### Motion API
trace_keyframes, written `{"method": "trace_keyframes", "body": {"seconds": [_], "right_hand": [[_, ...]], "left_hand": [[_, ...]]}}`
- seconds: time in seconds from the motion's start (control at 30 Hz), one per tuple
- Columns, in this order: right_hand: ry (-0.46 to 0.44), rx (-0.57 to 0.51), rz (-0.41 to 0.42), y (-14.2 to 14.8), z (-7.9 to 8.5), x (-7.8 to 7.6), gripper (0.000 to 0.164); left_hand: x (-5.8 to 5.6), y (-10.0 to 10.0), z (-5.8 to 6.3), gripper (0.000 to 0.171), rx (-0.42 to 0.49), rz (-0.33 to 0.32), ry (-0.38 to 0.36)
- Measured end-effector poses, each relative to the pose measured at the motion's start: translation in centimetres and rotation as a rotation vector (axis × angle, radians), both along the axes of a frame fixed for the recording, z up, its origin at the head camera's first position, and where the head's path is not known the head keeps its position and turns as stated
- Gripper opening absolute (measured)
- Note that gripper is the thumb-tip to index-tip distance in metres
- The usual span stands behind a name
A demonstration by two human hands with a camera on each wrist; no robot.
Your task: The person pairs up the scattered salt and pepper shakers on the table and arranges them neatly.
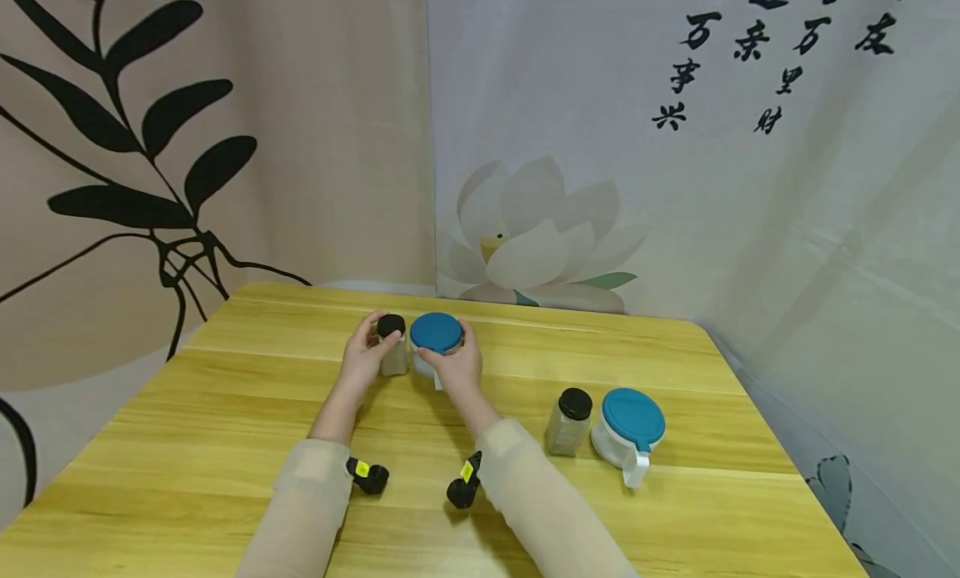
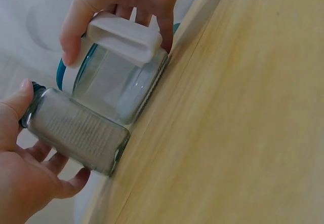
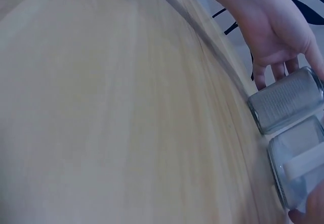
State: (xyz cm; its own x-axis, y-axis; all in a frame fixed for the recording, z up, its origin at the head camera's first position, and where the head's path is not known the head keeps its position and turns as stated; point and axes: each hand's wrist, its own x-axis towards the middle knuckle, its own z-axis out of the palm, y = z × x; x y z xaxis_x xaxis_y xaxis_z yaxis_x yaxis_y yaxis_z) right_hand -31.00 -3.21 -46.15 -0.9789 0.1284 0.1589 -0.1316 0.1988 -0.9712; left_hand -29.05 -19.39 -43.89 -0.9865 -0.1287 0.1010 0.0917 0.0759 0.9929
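Toward the far side of the table, my left hand [image 1: 362,359] holds a small glass jar [image 1: 394,361] with a black cap, the thumb at the cap and the fingers around its far side. Just right of it, my right hand [image 1: 462,365] grips a wider glass jar [image 2: 109,79] with a blue lid [image 1: 437,332] and a white handle [image 2: 124,36], thumb and fingers on opposite sides. Both jars stand upright, side by side and very close, their bases at the wooden tabletop. In the right wrist view the right hand is mostly cut off.
Nearer on the right of the wooden table [image 1: 225,444] stand a second black-capped jar [image 1: 568,424] and a second blue-lidded jar [image 1: 630,428] with a white handle. Printed curtains [image 1: 352,144] hang behind the table. Each wrist carries a small black camera [image 1: 371,478].
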Motion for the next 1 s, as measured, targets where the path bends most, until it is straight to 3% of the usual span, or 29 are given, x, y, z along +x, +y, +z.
{"method": "trace_keyframes", "body": {"seconds": [0.17, 0.5, 1.0], "right_hand": [[0.000, -0.035, -0.021, 0.1, 0.0, 0.2, 0.088], [0.014, -0.058, -0.039, 0.6, 0.2, 1.1, 0.085], [0.035, -0.112, -0.061, 1.9, 0.7, 2.4, 0.084]], "left_hand": [[1.4, 0.5, 2.1, 0.055, 0.014, -0.009, 0.006], [-0.4, 0.2, 0.0, 0.052, 0.041, -0.001, 0.052], [0.2, 0.4, 0.9, 0.054, 0.005, -0.015, 0.049]]}}
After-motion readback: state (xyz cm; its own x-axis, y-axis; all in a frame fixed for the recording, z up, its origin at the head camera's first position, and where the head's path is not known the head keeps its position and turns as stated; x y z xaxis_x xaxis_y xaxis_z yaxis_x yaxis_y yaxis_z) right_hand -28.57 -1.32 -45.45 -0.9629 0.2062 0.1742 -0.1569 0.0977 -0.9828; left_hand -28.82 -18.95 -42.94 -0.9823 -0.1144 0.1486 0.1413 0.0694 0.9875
